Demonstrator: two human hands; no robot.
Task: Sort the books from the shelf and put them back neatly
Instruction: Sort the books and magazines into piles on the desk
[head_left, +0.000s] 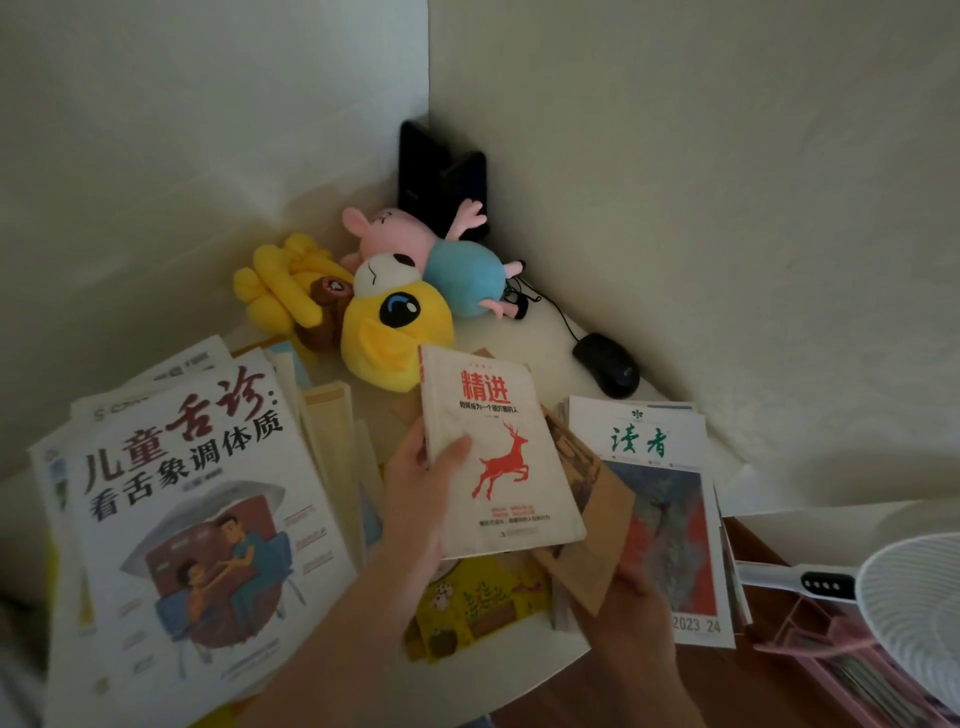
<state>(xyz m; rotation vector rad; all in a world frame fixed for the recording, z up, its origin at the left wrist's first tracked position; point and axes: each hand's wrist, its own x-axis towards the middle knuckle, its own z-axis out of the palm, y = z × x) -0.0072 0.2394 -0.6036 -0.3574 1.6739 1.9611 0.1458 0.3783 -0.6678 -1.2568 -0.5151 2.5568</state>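
Note:
My left hand (415, 499) grips the left edge of a cream book with a red deer (501, 457), thumb on its cover, held above the white desk (550, 332). My right hand (631, 608) holds a brown-covered book (597, 540) just under and to the right of the deer book. A large white book with red and black characters (197, 525) tops a pile at the left. A magazine with green characters (660, 514) lies at the right, on other magazines. A yellow picture book (478, 603) lies flat beneath my hands.
Plush toys sit in the back corner: a yellow one (384, 332), a pink and blue pig (441, 260). A black mouse (608, 364) with its cable lies near the right wall. A black box (441, 176) stands in the corner. A white fan (914, 608) is at lower right.

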